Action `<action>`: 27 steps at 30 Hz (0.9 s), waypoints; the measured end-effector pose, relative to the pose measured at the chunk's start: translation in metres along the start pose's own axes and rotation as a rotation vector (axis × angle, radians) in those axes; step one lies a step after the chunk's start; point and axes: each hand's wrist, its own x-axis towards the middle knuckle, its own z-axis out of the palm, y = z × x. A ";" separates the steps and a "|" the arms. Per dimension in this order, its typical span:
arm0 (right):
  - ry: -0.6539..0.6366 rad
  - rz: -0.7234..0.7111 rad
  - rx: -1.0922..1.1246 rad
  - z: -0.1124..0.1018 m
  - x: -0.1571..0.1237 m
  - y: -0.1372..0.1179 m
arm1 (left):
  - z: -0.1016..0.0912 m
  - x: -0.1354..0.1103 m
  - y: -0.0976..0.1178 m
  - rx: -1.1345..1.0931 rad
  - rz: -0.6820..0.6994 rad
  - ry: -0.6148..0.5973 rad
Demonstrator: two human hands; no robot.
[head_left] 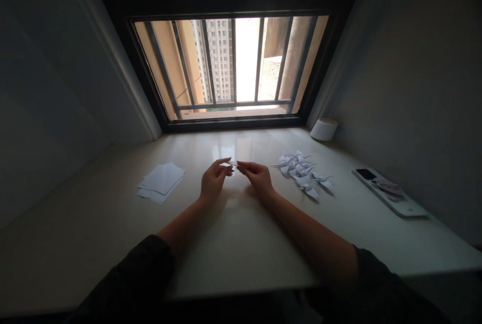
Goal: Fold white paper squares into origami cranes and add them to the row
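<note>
Above the middle of the pale sill, my left hand (216, 177) and my right hand (258, 175) face each other, fingers pinched. Between their fingertips is a small, thin piece of folded paper (234, 164), seen nearly edge-on, so its shape is hard to make out. Both hands grip it, one at each end. To the right of my right hand lies a pile of folded white paper cranes (299, 169). A loose stack of white paper sheets (161, 182) lies to the left of my left hand.
A phone-like white slab (391, 198) with a dark camera block and a round attachment lies at the right. The white cylinder (324, 129) stands in the back right corner. A barred window (233, 124) closes off the back, with walls on both sides.
</note>
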 end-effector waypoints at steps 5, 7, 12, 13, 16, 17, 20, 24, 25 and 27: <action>-0.056 0.003 0.028 0.000 0.000 -0.003 | 0.000 0.002 -0.004 0.042 0.081 -0.051; -0.081 0.003 0.049 -0.001 0.000 -0.005 | -0.001 0.002 -0.004 0.059 0.103 -0.054; -0.120 0.004 0.065 -0.001 0.000 -0.008 | -0.002 0.000 0.001 0.115 0.137 -0.030; -0.126 0.008 0.055 -0.001 -0.001 -0.008 | -0.002 0.000 0.002 0.119 0.138 -0.019; -0.134 0.015 0.034 -0.001 -0.002 -0.009 | -0.002 0.000 0.002 0.114 0.125 0.005; -0.131 0.011 0.033 -0.001 -0.002 -0.009 | -0.002 0.000 0.002 0.113 0.122 0.004; -0.116 0.005 0.043 -0.001 -0.003 -0.011 | -0.002 0.000 0.000 0.110 0.120 -0.016; -0.094 0.041 0.070 -0.001 -0.003 -0.014 | -0.003 0.001 -0.003 0.088 0.101 -0.007; -0.092 0.047 0.074 0.000 -0.002 -0.014 | -0.003 0.002 -0.004 0.081 0.100 -0.004; -0.098 0.054 0.077 -0.001 -0.002 -0.014 | -0.004 0.002 -0.004 0.072 0.111 -0.011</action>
